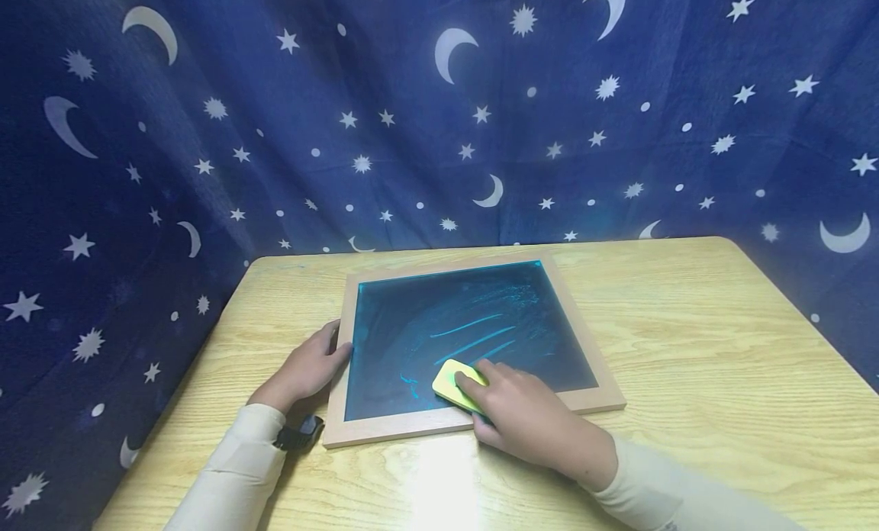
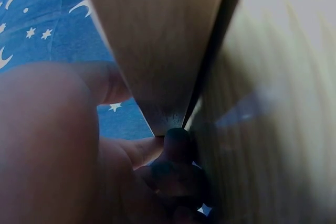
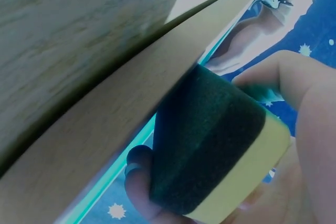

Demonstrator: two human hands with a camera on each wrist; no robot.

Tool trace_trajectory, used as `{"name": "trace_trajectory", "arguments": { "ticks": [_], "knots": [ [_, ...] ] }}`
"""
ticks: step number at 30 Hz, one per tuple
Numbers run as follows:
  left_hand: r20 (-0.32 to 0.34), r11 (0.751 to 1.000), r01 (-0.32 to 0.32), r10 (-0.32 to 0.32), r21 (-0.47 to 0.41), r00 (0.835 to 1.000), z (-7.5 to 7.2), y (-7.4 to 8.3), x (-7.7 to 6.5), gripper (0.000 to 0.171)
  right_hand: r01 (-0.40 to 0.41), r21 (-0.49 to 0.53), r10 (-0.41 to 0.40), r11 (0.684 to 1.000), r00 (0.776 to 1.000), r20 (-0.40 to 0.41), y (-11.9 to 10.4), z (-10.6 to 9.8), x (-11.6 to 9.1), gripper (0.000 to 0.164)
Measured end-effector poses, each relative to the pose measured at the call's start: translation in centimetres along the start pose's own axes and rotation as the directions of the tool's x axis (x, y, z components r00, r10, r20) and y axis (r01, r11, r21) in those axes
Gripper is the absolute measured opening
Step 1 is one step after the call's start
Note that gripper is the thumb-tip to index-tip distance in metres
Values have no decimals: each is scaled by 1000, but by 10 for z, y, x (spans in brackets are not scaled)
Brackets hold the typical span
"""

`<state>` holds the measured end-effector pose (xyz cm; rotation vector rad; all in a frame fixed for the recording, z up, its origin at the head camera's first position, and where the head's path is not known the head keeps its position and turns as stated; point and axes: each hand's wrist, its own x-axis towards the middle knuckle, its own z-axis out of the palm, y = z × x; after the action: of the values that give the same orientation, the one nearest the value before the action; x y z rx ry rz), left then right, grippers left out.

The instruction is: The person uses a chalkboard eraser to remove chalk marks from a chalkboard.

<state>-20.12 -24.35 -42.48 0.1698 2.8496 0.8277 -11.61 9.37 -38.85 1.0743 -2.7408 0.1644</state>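
A small chalkboard [image 1: 384,325] in a pale wooden frame lies on the table. Blue chalk strokes [image 1: 475,340] and smeared dust mark its dark surface. My left hand [image 1: 309,367] grips the frame's left side; in the left wrist view the thumb is at one edge of the frame [image 2: 157,35] and fingertips are at another. Near the board's lower edge, my right hand [image 1: 525,416] holds a yellow chalkboard eraser [image 1: 448,380] between thumb and fingers. In the right wrist view the eraser's dark felt layer [image 3: 205,135] faces the board, beside the wooden rim.
The light wood-grain table [image 1: 700,348] extends on both sides of the board. A blue curtain [image 1: 405,65] with white moons and stars hangs behind it and along the sides. A dark band with a black device [image 1: 300,433] sits at the left wrist.
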Motion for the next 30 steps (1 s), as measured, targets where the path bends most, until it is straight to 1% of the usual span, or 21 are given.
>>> {"name": "trace_trajectory", "arguments": {
  "ticks": [9,17,25,30],
  "knots": [
    [4,1000,-7,7,-1,1000,0,-1,0,74,-19,-3,19,1000,1000,-1,1,3,0,48],
    [-6,1000,-22,22,11,1000,0,-1,0,70,-43,-7,43,999,999,9,4,3,-3,50],
    [-8,1000,-19,19,13,1000,-1,0,-1,69,-70,-4,70,998,998,5,9,3,-5,48],
    [-7,1000,-15,15,20,1000,0,-1,-1,70,-118,1,118,993,993,22,15,3,-8,47]
  ]
}}
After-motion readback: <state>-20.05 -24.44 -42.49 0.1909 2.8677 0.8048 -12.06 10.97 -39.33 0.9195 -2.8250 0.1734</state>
